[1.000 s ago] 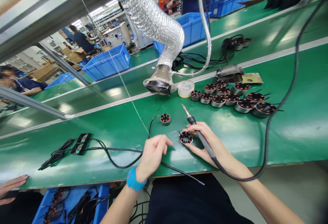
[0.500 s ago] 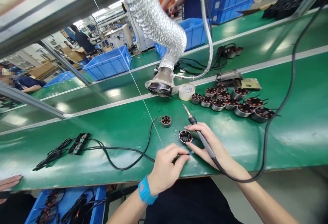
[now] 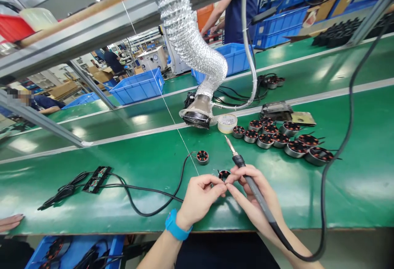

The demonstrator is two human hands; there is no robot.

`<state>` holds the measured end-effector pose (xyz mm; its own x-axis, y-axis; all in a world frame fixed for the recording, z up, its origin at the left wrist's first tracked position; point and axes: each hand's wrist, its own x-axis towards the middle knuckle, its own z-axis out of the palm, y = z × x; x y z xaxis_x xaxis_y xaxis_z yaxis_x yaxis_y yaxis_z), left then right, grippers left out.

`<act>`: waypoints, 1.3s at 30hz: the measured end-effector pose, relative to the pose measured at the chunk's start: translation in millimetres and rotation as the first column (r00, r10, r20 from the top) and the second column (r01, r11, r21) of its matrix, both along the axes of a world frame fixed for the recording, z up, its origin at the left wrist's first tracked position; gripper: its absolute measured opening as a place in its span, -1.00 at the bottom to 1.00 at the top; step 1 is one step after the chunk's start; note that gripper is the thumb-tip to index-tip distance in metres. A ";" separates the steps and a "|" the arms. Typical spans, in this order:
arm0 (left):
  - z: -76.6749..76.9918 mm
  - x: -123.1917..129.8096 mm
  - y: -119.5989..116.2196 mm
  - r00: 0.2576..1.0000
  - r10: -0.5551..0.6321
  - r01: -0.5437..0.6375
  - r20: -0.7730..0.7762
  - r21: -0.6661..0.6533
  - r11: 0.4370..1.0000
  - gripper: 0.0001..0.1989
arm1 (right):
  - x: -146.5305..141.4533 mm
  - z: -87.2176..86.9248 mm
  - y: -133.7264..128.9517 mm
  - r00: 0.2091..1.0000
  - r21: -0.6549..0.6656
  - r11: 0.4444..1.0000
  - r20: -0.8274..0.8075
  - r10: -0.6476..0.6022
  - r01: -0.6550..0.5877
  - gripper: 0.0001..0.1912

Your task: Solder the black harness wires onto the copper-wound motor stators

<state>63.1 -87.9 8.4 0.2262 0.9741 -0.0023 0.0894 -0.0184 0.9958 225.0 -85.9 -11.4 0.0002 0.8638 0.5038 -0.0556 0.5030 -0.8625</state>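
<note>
My right hand [image 3: 257, 199] grips a soldering iron [image 3: 246, 176] like a pen, its tip pointing up and away over the green bench [image 3: 353, 187]. That hand's fingertips also touch a small copper-wound stator ring [image 3: 223, 174] on the bench. My left hand [image 3: 200, 198], with a blue wristband, pinches the end of a black cable [image 3: 147, 189] right against that ring, fingertips meeting those of the right hand. A second stator [image 3: 202, 157], with a black lead attached, lies just beyond.
A silver fume duct [image 3: 197, 51] ends in a nozzle [image 3: 197, 117] beside a white round tub [image 3: 227, 123]. Several larger stators [image 3: 277, 138] lie at the right. Black connectors [image 3: 97, 178] lie at left. Another person's hand [image 3: 9, 222] rests at the left edge. Blue bins [image 3: 138, 84] stand behind.
My left hand slid right along the cable to its end and brought it up to the stator ring. The right hand closed in on the ring, iron still held.
</note>
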 end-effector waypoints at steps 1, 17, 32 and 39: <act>-0.9 0.2 0.7 1.000 0.008 -0.007 0.024 -0.021 1.000 -0.79 | -1.4 0.4 -0.3 1.000 -0.020 1.000 -0.015 -0.011 0.011 -0.69; 0.5 12.6 -3.9 0.942 0.302 -0.322 0.145 0.144 0.936 -0.81 | -36.0 -6.5 -10.5 0.977 0.030 0.978 -0.057 -0.204 0.206 -0.76; 7.9 -0.7 -4.5 0.921 -0.031 0.120 -0.388 0.209 0.970 -0.86 | -7.4 9.3 -1.6 0.958 0.160 0.985 0.263 -0.112 0.071 -0.83; 20.3 -15.0 5.2 0.933 -0.015 0.112 -0.359 0.252 0.961 -0.85 | -0.2 9.7 1.2 0.947 0.171 0.980 0.286 -0.148 0.102 -0.83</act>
<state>48.1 -82.7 28.8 0.3195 0.9337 0.1619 0.4209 -0.2929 0.8585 224.8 -84.7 -1.7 -0.0661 0.7798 0.6225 0.2624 0.6155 -0.7431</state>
